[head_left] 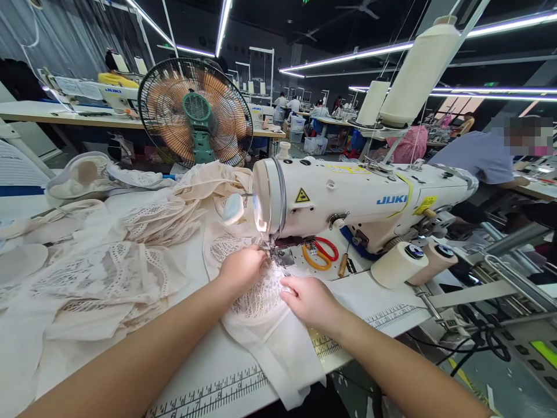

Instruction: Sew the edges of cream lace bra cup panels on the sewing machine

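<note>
A cream lace garment piece [261, 296] lies under the needle area of a white JUKI sewing machine [322, 194], its plain lower part hanging over the table's front edge. My left hand [242, 269] rests on the lace just left of the presser foot [278, 254], fingers bent and their tips partly hidden. My right hand [311, 302] pinches the fabric's right edge between thumb and forefinger, a little in front of the foot. Red-and-yellow-handled scissors [321, 255] and a wooden-handled awl [343, 264] lie on the machine bed to the right.
Piled lace pieces [113, 273] cover the table's left side. Two thread cones [399, 264] stand at the right, with larger spools [420, 72] above. Behind the table is a big fan [195, 110]. A co-worker [474, 151] sits at the far right. Printed rulers [217, 395] mark the front edge.
</note>
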Demonstrator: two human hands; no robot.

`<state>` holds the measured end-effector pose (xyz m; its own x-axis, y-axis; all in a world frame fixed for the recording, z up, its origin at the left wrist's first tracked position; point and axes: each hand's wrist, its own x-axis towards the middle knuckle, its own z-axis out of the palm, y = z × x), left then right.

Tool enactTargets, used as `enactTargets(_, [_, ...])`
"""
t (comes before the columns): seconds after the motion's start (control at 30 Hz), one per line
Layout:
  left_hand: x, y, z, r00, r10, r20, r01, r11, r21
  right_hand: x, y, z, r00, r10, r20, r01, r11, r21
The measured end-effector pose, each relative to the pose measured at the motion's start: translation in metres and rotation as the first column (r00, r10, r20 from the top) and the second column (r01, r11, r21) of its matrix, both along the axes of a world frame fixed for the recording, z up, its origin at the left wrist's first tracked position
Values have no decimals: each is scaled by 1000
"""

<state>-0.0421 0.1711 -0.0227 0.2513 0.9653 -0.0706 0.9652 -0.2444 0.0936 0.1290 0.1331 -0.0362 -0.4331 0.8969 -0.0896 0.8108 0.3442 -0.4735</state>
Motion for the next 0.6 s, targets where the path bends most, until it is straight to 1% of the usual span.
enactTargets(0.1, [-8, -4, 2, 1000, -5, 5, 5, 1000, 30, -1, 2, 5, 999, 9, 41, -10, 1000, 18])
enactTargets(0.2, [-21, -20, 6, 989, -140, 37, 137, 988, 73, 3, 0, 7, 997, 41, 71, -44, 998, 43])
enactTargets(0.27, [-29, -34, 10, 979, -205, 0, 205, 978, 41, 9, -5, 6, 988, 115, 103, -122, 990, 75])
enactTargets(0.3, [-31, -40, 12, 979, -197, -45, 197, 980, -10, 12, -7, 5, 980, 161, 120, -172, 981, 91])
enactTargets(0.37, [-33, -49, 16, 979, -137, -154, 118, 985, -126, 19, -11, 3, 961, 236, 144, -253, 961, 114])
enactTargets(0.43, [-33, -53, 18, 969, -90, -232, 42, 978, -205, 22, -13, 0, 956, 256, 146, -274, 955, 117])
enactTargets(0.5, [-31, -53, 18, 962, -72, -262, 10, 973, -232, 24, -13, -1, 955, 252, 154, -271, 956, 113])
enactTargets(0.6, [-31, -47, 16, 967, -57, -247, -3, 972, -236, 23, -8, -1, 956, 245, 161, -263, 959, 101])
